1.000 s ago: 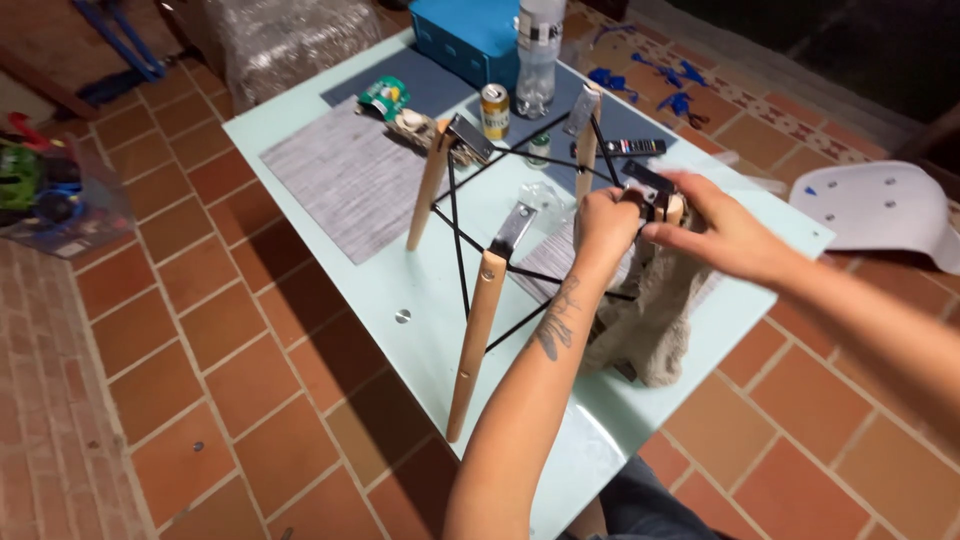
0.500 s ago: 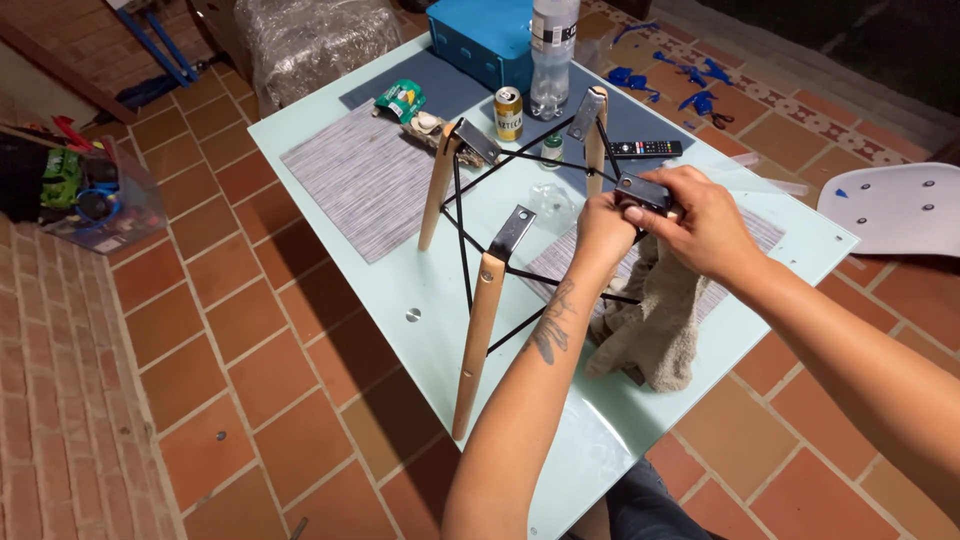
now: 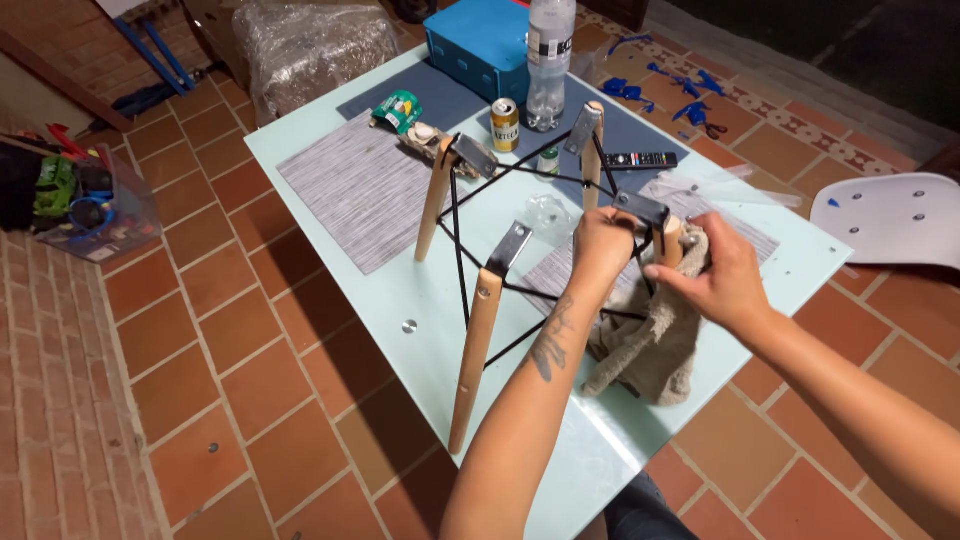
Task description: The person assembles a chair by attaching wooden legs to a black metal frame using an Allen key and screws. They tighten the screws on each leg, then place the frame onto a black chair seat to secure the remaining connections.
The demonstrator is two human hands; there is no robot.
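Note:
A chair base [image 3: 470, 280] with wooden legs and black wire bracing stands on a pale green glass table [image 3: 350, 290]. My left hand [image 3: 603, 240] grips the top of the near right leg, just under its metal bracket [image 3: 640, 208]. My right hand [image 3: 712, 277] presses a beige cloth [image 3: 655, 345] against that same leg. The cloth hangs down to the tabletop. Another wooden leg [image 3: 474, 355] juts toward me over the table's edge.
On the table lie grey placemats [image 3: 355, 185], a blue box [image 3: 480, 45], a plastic bottle [image 3: 548, 60], a can [image 3: 505, 124], a remote [image 3: 640, 160] and a plastic bag [image 3: 700, 190]. A white chair seat [image 3: 890, 220] lies at right. Red tile floor surrounds the table.
My right hand has come lower, with the cloth now wrapped against the leg top. The view has shifted slightly; the chair base stays in place.

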